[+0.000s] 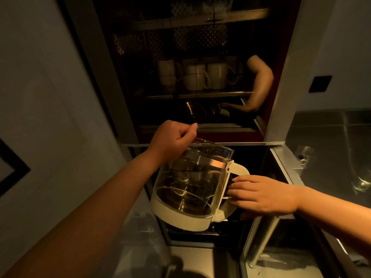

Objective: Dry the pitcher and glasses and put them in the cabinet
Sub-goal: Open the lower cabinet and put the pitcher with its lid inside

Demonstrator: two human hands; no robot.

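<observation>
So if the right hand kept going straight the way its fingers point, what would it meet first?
The right hand points left, its fingers already through the cream handle of the pitcher. Going on, it would likely meet the pitcher's clear glass wall first, though depth there is hard to judge.

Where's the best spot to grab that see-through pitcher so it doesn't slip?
Take the pitcher by its cream handle, coming from the right, where the right hand already reaches in. The handle loops out from the glass wall, giving fingers a closed grip. The left hand pinching the thin rim only steadies it.
</observation>
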